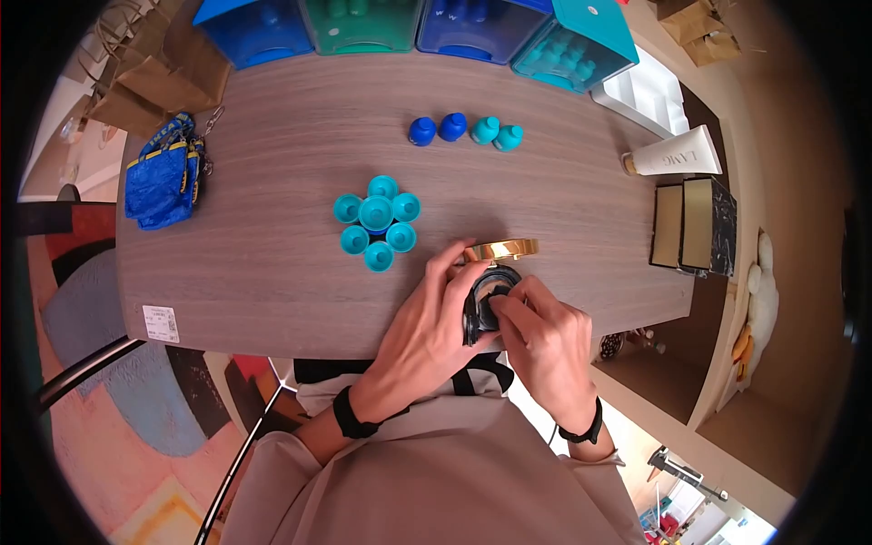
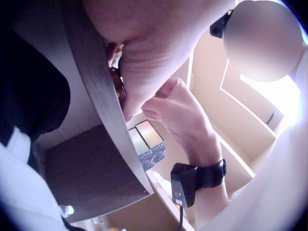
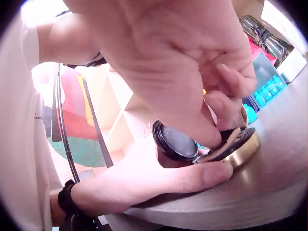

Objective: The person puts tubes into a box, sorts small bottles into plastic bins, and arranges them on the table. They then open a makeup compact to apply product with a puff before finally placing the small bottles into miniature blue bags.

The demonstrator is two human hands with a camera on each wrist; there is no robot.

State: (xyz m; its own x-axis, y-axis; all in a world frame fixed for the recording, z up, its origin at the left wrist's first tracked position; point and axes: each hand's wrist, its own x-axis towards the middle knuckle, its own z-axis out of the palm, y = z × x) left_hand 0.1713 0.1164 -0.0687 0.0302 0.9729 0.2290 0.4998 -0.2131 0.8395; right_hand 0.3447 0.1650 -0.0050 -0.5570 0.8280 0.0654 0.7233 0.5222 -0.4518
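A round compact-like case with a gold lid (image 1: 502, 249) and a black inside is held over the table's near edge. My left hand (image 1: 427, 318) grips it from the left; in the right wrist view the left hand's (image 3: 159, 178) thumb lies along the rim beside the gold part (image 3: 245, 150). Bent fingers of my right hand (image 1: 549, 341) pinch a small dark piece inside the case. A black ring with a greyish disc (image 3: 177, 141) stands tilted up beside the right fingers. The left wrist view shows both hands, left (image 2: 154, 57) and right (image 2: 183, 115), with the case mostly hidden.
Several teal cups (image 1: 376, 213) form a cluster left of the hands. Behind stand two blue bottles (image 1: 422, 132) and two teal ones (image 1: 486, 130). Coloured bins (image 1: 363, 27) line the back; a blue bag (image 1: 163, 182) lies left, a white tube (image 1: 677, 154) and black-gold boxes (image 1: 707, 225) right.
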